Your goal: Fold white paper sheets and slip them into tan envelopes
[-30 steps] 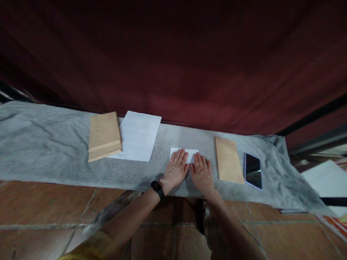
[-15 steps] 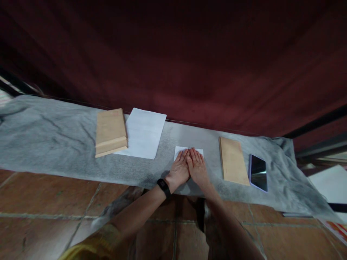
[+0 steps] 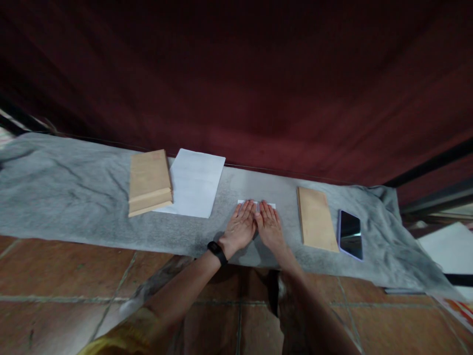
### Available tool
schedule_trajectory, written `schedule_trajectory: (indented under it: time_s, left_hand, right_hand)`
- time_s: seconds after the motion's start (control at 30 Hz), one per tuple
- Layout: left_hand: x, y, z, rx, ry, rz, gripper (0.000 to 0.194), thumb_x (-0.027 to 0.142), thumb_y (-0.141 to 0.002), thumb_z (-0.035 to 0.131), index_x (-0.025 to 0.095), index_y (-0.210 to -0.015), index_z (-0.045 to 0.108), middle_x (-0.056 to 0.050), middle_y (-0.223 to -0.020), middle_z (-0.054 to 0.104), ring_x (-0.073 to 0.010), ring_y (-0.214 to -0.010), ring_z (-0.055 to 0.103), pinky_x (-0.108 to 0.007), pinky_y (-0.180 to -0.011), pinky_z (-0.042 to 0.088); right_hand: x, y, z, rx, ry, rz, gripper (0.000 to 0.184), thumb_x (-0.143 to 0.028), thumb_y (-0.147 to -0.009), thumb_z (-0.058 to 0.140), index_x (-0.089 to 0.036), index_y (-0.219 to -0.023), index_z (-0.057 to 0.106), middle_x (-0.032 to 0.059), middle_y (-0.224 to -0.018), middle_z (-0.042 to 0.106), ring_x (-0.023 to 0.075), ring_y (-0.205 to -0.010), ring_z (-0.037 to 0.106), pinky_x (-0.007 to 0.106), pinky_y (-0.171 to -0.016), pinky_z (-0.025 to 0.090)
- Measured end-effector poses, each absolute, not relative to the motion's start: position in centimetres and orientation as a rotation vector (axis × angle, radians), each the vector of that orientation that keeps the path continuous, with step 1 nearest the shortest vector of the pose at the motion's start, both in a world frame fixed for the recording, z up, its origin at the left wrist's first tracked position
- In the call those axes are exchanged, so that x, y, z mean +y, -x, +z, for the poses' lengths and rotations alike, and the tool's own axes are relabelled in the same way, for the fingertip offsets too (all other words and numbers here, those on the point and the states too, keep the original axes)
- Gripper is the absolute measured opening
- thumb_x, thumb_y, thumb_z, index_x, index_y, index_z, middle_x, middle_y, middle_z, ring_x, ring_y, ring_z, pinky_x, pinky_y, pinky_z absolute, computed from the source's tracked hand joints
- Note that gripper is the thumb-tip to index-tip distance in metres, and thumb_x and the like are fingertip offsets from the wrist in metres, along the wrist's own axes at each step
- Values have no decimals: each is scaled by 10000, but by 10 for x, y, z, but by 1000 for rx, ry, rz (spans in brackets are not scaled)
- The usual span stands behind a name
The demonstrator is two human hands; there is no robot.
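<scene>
Both my hands lie flat, side by side, on a small folded white paper (image 3: 271,204) on the grey cloth (image 3: 74,197). My left hand (image 3: 241,227), with a black band at the wrist, covers the paper's left part. My right hand (image 3: 270,227) covers its right part. Fingers of both hands are stretched out and pressed down. Only a thin strip of the paper shows past the fingertips.
A tan envelope stack (image 3: 149,181) and a white sheet (image 3: 195,182) lie to the left. A tan envelope (image 3: 316,225) and a dark phone (image 3: 350,233) lie to the right. A dark red curtain (image 3: 236,88) hangs behind. Terracotta floor tiles (image 3: 74,286) run along the front.
My hands came together from slightly apart and slid forward over the white paper, so less of it shows beyond my fingertips. The camera shifted a little.
</scene>
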State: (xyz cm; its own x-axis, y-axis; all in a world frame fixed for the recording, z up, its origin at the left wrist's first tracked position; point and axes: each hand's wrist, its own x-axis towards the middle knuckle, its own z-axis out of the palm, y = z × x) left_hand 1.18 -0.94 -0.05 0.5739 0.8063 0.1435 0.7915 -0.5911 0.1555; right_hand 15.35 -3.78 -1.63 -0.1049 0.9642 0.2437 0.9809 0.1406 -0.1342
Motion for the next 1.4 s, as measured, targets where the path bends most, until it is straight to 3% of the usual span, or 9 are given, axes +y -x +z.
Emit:
schedule_trajectory:
  time_s: [0.37, 0.77, 1.23, 1.4]
  left_hand:
    - [-6, 2, 5, 1558, -2628, 280, 628, 418, -1063, 270, 48, -1567, 330, -164, -1658, 298, -258, -1563, 214, -474, -1281, 180]
    - [-3, 19, 4, 1619, -2650, 238, 688, 500, -1064, 230, 54, -1582, 310, -153, -1656, 304, -251, -1564, 219, -461, -1279, 182]
    - [-3, 19, 2, 1623, -2687, 233, 736, 558, -1055, 251, 44, -1577, 317, -157, -1652, 306, -259, -1561, 227, -464, -1281, 166]
    - [-2, 19, 4, 1615, -2677, 209, 721, 538, -1054, 275, 43, -1576, 318, -164, -1657, 294, -268, -1565, 214, -471, -1279, 167]
  right_hand:
    - [-41, -156, -18, -2043, 1969, -144, 567, -348, -1088, 253, -55, -1554, 387, 170, -1606, 403, 298, -1500, 352, 501, -1212, 277]
    - [-47, -172, -24, -1986, 2004, -231, 619, -432, -1090, 239, -50, -1555, 387, 180, -1599, 409, 317, -1461, 413, 506, -1204, 281]
    - [-56, -191, -27, -1877, 2064, -317, 582, -389, -1080, 290, -49, -1535, 417, 208, -1562, 463, 342, -1442, 439, 546, -1182, 319]
    - [-50, -186, -19, -1829, 1989, -237, 585, -362, -1071, 301, -54, -1565, 351, 225, -1604, 390, 322, -1504, 347, 552, -1192, 317]
